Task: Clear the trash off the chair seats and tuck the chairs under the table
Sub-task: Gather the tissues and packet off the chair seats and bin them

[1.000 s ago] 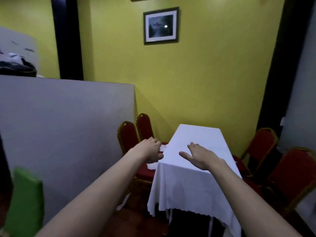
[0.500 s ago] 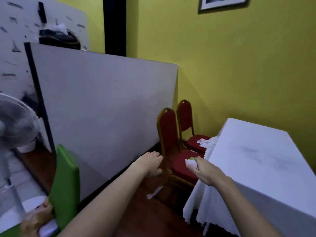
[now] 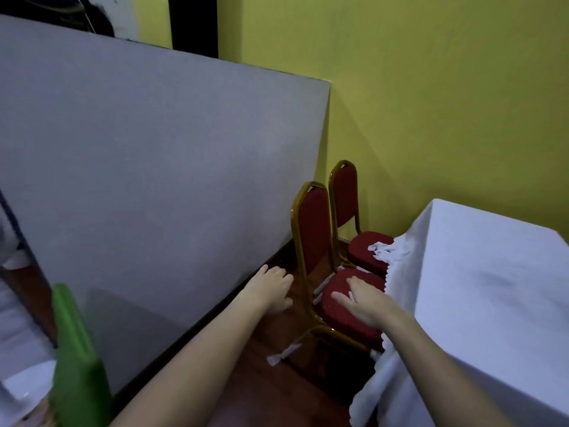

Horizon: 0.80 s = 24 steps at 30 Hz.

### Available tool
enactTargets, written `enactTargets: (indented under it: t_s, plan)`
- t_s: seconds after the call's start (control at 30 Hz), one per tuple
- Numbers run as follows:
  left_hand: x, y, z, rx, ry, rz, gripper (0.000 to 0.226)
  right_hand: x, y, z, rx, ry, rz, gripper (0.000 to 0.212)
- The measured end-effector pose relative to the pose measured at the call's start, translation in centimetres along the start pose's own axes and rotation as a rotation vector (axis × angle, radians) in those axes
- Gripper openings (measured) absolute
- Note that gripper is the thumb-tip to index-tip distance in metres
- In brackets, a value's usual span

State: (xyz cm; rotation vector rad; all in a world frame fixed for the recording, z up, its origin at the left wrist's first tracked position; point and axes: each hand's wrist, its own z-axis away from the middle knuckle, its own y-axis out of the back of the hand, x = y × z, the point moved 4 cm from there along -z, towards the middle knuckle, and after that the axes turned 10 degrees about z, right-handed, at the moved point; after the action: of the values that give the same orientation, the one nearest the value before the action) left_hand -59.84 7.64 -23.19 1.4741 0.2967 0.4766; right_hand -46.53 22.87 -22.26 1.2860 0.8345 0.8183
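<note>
Two red chairs with gold frames stand between a grey partition and the white-clothed table [image 3: 492, 288]. My right hand [image 3: 365, 302] lies palm down, fingers straight, on the near chair's seat [image 3: 338, 312]. My left hand [image 3: 272, 289] hovers left of the near chair's backrest [image 3: 312, 229] with loosely curled fingers and nothing in it. Crumpled white tissue [image 3: 381, 249] sits on the far chair's seat [image 3: 366, 241] beside the tablecloth's edge. Pale paper strips [image 3: 321, 288] lie at the back edge of the near seat. A twisted white wrapper [image 3: 283, 355] lies on the floor by the near chair's leg.
The grey partition [image 3: 154, 180] runs close along the chairs' left side, leaving a narrow strip of dark wooden floor [image 3: 261, 389]. A yellow wall [image 3: 431, 103] stands behind the chairs. A green upright object [image 3: 77, 359] is at the bottom left.
The view has swung closer to the chairs. My right hand, which pinched a white scrap at the table's corner, now lies flat on the near seat. My left hand has reached toward the near chair's back.
</note>
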Motion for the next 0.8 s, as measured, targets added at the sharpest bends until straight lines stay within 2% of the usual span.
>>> enactTargets:
  t_s: [0.27, 0.37, 0.47, 0.63, 0.8]
  plan:
    - [-5.9, 0.6, -13.7, -0.034, -0.041, 0.016, 0.055, 3.1, -0.4, -13.8, -0.031, -0.018, -0.034, 0.056]
    - [-7.8, 3.5, -20.1, -0.036, -0.053, -0.016, 0.048, 5.1, 1.7, -19.0, -0.02, -0.049, -0.083, 0.062]
    - [-8.2, 7.4, -25.6, 0.001, -0.096, -0.003, 0.041, 8.2, 4.3, -22.7, -0.045, -0.107, -0.091, 0.057]
    - [-7.8, 12.7, -29.5, -0.063, -0.161, 0.007, 0.047, 10.4, 8.5, -26.3, -0.132, -0.178, -0.128, 0.054]
    - [-10.3, 15.3, -34.1, -0.073, -0.172, 0.007, 0.049, 9.3, 11.0, -31.9, -0.091, -0.16, -0.134, 0.06]
